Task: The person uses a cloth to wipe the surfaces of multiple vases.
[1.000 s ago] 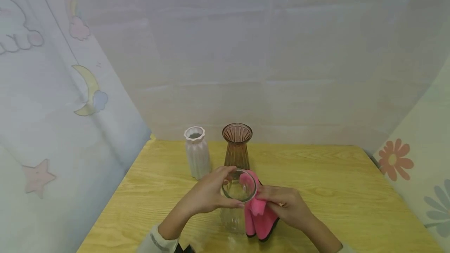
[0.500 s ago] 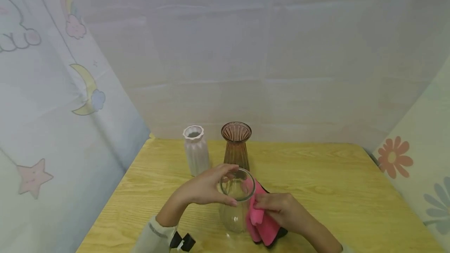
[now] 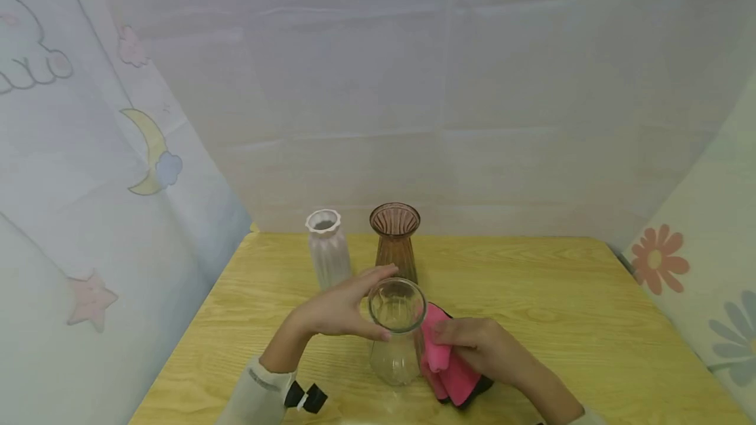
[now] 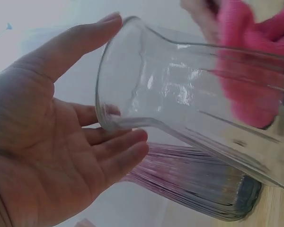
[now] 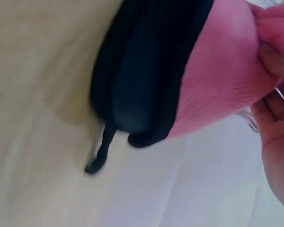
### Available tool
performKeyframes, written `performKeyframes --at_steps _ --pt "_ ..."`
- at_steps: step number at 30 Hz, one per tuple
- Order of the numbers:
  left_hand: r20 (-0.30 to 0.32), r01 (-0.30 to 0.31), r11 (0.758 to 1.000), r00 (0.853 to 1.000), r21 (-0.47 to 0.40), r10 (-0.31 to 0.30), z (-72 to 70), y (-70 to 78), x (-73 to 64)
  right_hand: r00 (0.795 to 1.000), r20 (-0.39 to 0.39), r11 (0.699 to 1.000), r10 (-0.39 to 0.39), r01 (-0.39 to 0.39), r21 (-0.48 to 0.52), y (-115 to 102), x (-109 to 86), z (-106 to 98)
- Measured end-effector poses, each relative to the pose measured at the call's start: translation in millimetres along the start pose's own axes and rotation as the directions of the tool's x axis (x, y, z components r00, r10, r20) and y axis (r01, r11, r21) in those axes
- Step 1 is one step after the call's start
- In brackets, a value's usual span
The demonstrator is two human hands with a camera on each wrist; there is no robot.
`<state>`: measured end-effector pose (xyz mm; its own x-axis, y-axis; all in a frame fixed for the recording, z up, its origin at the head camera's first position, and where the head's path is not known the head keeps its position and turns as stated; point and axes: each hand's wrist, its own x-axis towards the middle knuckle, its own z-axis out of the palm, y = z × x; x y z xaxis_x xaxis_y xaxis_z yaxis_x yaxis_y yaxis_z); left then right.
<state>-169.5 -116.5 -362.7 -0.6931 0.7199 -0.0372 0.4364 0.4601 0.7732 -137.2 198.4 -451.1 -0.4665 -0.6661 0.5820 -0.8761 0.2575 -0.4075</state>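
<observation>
A clear glass vase (image 3: pixel 397 359) stands upright on the table. My left hand (image 3: pixel 339 310) holds it at the mouth, thumb on the near side of the rim and fingers on the far side. In the left wrist view, the thumb tip touches the rim (image 4: pixel 102 80) and two fingertips show through the glass. My right hand (image 3: pixel 487 349) pinches a folded pink cloth (image 3: pixel 437 353) with dark edging, beside the vase's right wall. The right wrist view shows the cloth (image 5: pixel 222 71) hanging from thumb and fingers, its black edge (image 5: pixel 142 71) and a small loop dangling.
Behind the glass vase stands a brown ribbed vase (image 3: pixel 396 248), partly overlapped by it. A white fluted vase (image 3: pixel 329 254) is to its left, behind my left hand. The yellow wood-grain table (image 3: pixel 531 294) meets a pale sheet backdrop (image 3: pixel 413 84).
My right hand and the cloth have moved a little right, off the vase's rim and down along its side. My left hand has drawn slightly left, its thumb reaching less far round the rim.
</observation>
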Motion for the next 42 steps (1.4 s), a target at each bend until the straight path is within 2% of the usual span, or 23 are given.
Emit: performKeyframes --at_steps 3,7,11,17,24,30,34,40,42 --pt "-0.073 0.026 0.999 0.997 0.031 -0.024 4.9 5.2 -6.1 0.989 -0.137 0.998 -0.058 0.057 -0.008 0.7 4.2 -5.7" --pt "-0.158 0.065 0.995 0.986 0.078 -0.052 12.1 13.1 -9.6 0.955 -0.259 0.989 -0.146 0.131 -0.075 3.1 13.3 -7.9" --pt "-0.208 0.093 0.986 0.976 0.137 -0.063 19.4 16.7 -6.5 0.944 -0.284 0.986 -0.167 0.152 -0.075 5.1 20.7 -4.4" --pt "-0.240 0.104 0.978 0.969 0.183 -0.059 24.2 17.5 -0.8 0.955 -0.268 0.992 -0.124 0.125 -0.015 3.1 24.6 2.8" --pt "-0.182 0.069 0.988 0.982 0.140 -0.043 21.2 13.9 -0.8 0.981 -0.186 0.995 -0.055 0.069 0.068 0.0 20.2 9.5" --pt "-0.119 0.035 0.991 0.993 0.128 -0.019 15.3 8.7 -0.6 0.990 -0.124 0.996 -0.066 0.073 0.051 0.1 15.6 13.7" --pt "-0.058 0.007 0.997 0.998 0.075 -0.003 9.2 6.5 1.3 0.995 -0.088 0.996 -0.047 0.053 0.066 0.0 11.3 15.1" --pt "0.014 0.009 0.999 1.000 0.032 -0.010 0.6 1.8 6.4 0.998 -0.034 0.998 -0.055 0.055 0.021 1.9 8.5 14.6" --pt "0.018 0.002 1.000 1.000 0.018 -0.003 -0.8 -0.6 8.2 1.000 0.008 1.000 -0.023 0.023 0.000 2.4 6.0 14.0"
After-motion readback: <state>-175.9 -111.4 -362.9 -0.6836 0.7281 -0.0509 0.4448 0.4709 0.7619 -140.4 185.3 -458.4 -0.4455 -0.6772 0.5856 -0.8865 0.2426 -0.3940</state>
